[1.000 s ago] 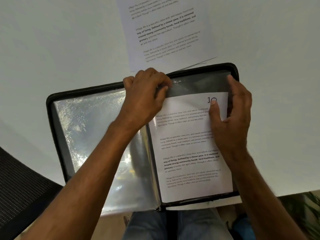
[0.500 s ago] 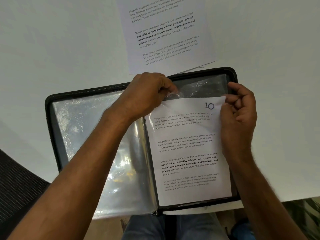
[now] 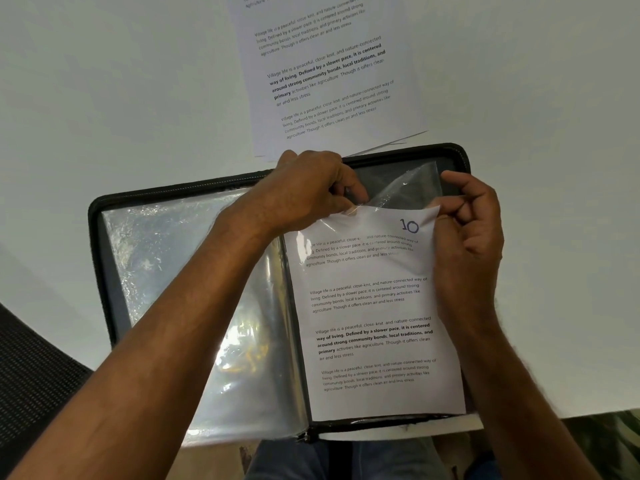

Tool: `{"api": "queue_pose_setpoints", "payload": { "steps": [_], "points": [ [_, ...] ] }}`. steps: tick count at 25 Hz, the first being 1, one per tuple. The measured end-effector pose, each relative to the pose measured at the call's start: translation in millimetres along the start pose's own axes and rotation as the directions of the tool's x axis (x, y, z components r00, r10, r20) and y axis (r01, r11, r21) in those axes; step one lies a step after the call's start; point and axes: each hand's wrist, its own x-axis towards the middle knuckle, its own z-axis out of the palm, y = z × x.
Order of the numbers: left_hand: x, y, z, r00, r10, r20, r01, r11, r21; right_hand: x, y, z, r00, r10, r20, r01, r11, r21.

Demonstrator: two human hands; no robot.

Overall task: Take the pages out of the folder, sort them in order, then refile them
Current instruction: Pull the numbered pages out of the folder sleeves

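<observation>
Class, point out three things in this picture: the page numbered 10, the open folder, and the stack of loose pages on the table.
Page 10 (image 3: 377,306): head view, its middle.
Folder (image 3: 462,157): head view, black rim corner.
Loose pages (image 3: 332,81): head view, top sheet.

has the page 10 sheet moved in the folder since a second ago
Yes. Judged against the folder's black rim, the page marked 10 has slid down toward the person; its top edge now sits lower, exposing more empty sleeve. The right hand pinches its corner.
</observation>
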Motion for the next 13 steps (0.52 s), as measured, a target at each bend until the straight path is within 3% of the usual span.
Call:
{"api": "queue_pose_setpoints", "payload": {
  "steps": [8, 13],
  "points": [
    [4.7, 12.0, 5.1, 1.0, -0.022, -0.008, 0.023, 0.99, 0.14, 3.7, 2.8, -1.0, 1.0, -0.013, 0.025, 0.012, 1.0, 0.022],
    [0.5, 12.2, 9.6, 1.0, 0.0, -0.015, 0.002, 0.993, 0.118, 1.7, -0.2, -0.5, 0.999, 0.006, 0.034, -0.007, 1.0, 0.019]
  ]
}}
